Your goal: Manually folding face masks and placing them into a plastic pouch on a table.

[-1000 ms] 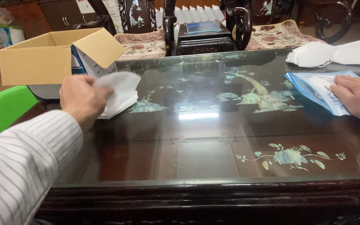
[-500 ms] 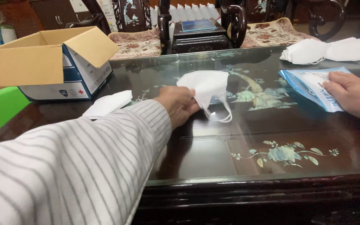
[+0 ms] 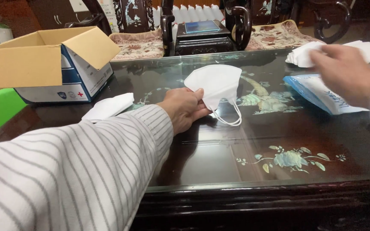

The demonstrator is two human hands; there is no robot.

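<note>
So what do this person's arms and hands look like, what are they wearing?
The left arm wears a loose white long sleeve with thin grey stripes, ending at the wrist. Both the left hand and right hand are bare, without gloves; a pale cuff edge shows at the right wrist.

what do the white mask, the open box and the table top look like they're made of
White mask: soft, matte non-woven fabric by its look, folded flat, with thin elastic loops. Open box: plain brown cardboard flaps over printed white-and-blue sides. Table top: dark glossy wood with pearly floral inlay, seemingly under glass, judging by the reflections.
</note>
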